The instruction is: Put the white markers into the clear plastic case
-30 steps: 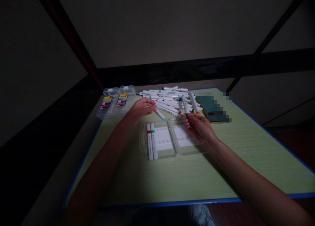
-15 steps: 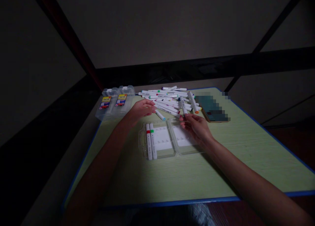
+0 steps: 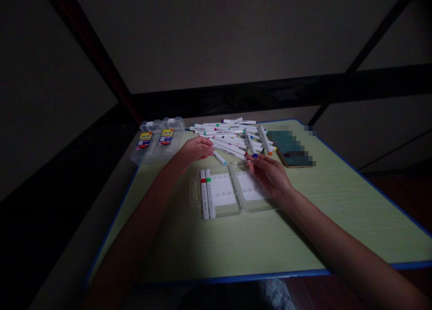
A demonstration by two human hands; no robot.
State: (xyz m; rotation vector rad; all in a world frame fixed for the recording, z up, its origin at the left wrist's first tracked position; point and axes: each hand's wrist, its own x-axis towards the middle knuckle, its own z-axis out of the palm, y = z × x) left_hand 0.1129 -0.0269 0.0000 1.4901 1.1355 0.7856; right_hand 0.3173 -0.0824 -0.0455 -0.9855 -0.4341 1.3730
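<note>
Two markers (image 3: 210,202), red and green bands, lie side by side in the left half of the open clear case (image 3: 225,201), mid-frame; right half shows none. Loose pile of markers (image 3: 224,132) above it, centre.
Left hand (image 3: 193,151): fingers loosely extended, nothing visible in them, near pile. Right hand (image 3: 272,172): fingertips by blue-ended marker (image 3: 250,143), can't tell if gripping.
Pale green table (image 3: 270,242), blue edge. Room dim, plain wall (image 3: 219,40) behind.
</note>
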